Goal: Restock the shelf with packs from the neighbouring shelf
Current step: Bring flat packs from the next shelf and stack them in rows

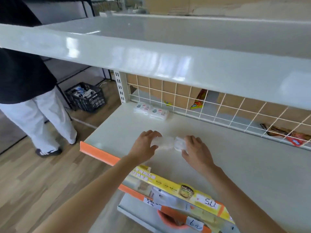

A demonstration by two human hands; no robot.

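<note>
Both my hands reach over the pale middle shelf (pixel 227 165) and hold a small clear-wrapped white pack (pixel 165 142) between them, just above the shelf surface. My left hand (pixel 144 145) grips its left end with curled fingers. My right hand (pixel 193 149) grips its right end. The pack is blurred. Two similar white packs (pixel 152 111) lie side by side at the back left of the same shelf, against the wire grid.
A wide shelf (pixel 151 58) overhangs above. Snack bags (pixel 199 99) sit behind the wire grid (pixel 218 108) at the back. A person in white trousers (pixel 38 118) stands left, beside a black crate (pixel 85 96). Price labels line the orange front edge (pixel 97 153).
</note>
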